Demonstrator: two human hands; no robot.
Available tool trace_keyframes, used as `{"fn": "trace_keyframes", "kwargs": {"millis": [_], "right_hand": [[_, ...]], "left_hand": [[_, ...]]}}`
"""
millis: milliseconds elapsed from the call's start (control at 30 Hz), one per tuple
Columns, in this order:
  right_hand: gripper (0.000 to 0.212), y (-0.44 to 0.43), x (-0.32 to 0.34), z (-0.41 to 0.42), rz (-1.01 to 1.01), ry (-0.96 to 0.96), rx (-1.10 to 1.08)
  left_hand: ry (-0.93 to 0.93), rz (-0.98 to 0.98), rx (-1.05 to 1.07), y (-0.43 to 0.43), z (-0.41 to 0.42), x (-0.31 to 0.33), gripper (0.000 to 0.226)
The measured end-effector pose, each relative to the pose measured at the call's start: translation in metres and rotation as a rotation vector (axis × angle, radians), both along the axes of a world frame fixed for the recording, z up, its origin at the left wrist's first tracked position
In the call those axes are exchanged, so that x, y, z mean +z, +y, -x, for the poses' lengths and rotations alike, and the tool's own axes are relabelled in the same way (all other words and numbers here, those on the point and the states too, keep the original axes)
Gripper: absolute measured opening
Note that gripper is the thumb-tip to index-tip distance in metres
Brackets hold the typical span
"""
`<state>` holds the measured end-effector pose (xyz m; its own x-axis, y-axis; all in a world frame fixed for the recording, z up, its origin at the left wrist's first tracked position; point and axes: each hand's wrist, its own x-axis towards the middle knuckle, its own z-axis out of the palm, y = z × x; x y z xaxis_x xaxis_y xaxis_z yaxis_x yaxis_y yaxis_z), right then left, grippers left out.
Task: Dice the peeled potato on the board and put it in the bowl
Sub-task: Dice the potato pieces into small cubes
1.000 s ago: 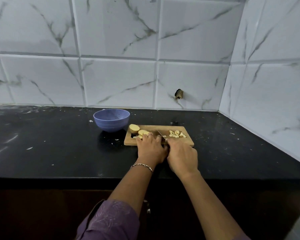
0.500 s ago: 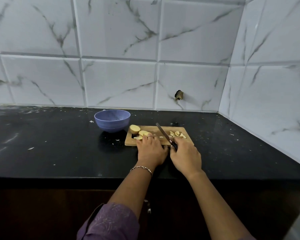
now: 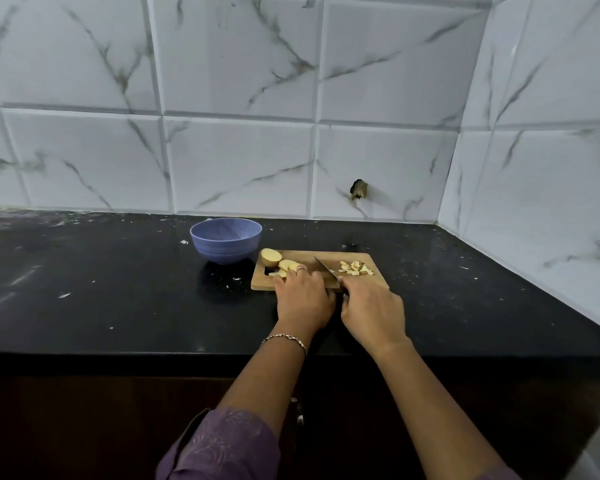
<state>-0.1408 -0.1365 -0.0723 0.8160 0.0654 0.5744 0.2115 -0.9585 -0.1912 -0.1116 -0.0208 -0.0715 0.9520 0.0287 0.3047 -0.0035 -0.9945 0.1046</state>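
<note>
From the head view, we judge the task partly done. A small heap of dice (image 3: 355,267) lies at the right end of the board (image 3: 378,283). At the left end sits an uncut potato half (image 3: 270,257), and just beside it are a few slices (image 3: 287,265). Our left hand (image 3: 303,299) lies over those slices, fingers curled down onto them to hold them in place; a ring (image 3: 301,269) shows on one finger and a bracelet (image 3: 284,339) on the wrist. Our right hand (image 3: 373,313) is closed round the handle of the knife (image 3: 324,270), which is mostly hidden under it. The blade angles across the middle of the board, between the slices and the dice, close beside the left fingers. The bowl (image 3: 226,240) stands on the counter (image 3: 118,289) just left of the board, apart from it. No potato shows in the part of its inside that we can see, so we take it that nothing has gone in yet. Left to do: cut the slices, then the half, then move everything to the bowl. The counter is dark and glossy, flecked with pale scraps and smears. Behind it and to the right runs a wall of white marbled tiles (image 3: 239,168), meeting in a corner, with a small dark hole (image 3: 359,189) above the board. A purple sleeve (image 3: 222,445) shows at the bottom.
</note>
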Motion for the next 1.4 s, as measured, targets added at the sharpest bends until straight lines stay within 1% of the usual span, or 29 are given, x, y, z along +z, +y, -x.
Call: {"fn": "trace_keyframes", "kwargs": {"millis": [167,433,600,667,733,800,867,933,967,1067,1167,1200,1300,1400], "right_hand": [[0.022,-0.011,0.002,-0.010,0.061,0.006,-0.076],[0.025,-0.019,0.000,-0.020,0.024,0.034,-0.116],[0.024,-0.018,0.002,-0.021,0.051,0.046,-0.134],[0.024,-0.016,0.002,-0.021,-0.010,0.023,-0.119],[0.023,-0.010,0.002,-0.020,-0.125,0.027,-0.085],[0.023,-0.001,0.004,-0.019,-0.255,0.095,-0.047],[0.025,0.006,0.007,-0.020,-0.388,0.197,-0.021],[0.024,0.008,0.008,-0.024,-0.473,0.261,-0.009],[0.024,0.009,0.008,-0.026,-0.497,0.273,-0.009],[0.024,0.007,0.006,-0.030,-0.514,0.284,-0.022],[0.023,0.007,0.006,-0.032,-0.514,0.281,-0.027],[0.022,0.008,0.006,-0.033,-0.504,0.281,-0.030],[0.022,0.008,0.005,-0.034,-0.481,0.281,-0.039],[0.023,0.008,0.005,-0.034,-0.478,0.282,-0.044]], "left_hand": [[-0.012,-0.018,0.016,-0.001,0.001,0.002,0.043],[-0.024,-0.014,0.012,-0.001,0.000,0.002,0.041],[-0.025,-0.011,0.004,-0.001,0.001,0.002,0.040],[-0.027,-0.002,0.001,-0.001,0.002,0.003,0.040],[-0.026,0.009,-0.001,0.000,0.003,0.003,0.039],[-0.037,0.096,-0.004,0.002,0.003,0.003,0.036],[-0.086,0.317,0.026,0.007,0.003,0.004,0.029],[-0.165,0.505,0.122,0.016,0.002,0.007,0.026],[-0.200,0.533,0.174,0.023,0.001,0.008,0.028],[-0.210,0.456,0.243,0.044,-0.005,0.010,0.039],[-0.113,0.396,0.170,0.059,-0.013,0.015,0.059],[-0.079,0.367,0.134,0.061,-0.017,0.016,0.062],[-0.012,0.225,0.055,0.063,-0.026,0.021,0.059],[0.061,0.122,0.025,0.059,-0.034,0.026,0.055]]}}
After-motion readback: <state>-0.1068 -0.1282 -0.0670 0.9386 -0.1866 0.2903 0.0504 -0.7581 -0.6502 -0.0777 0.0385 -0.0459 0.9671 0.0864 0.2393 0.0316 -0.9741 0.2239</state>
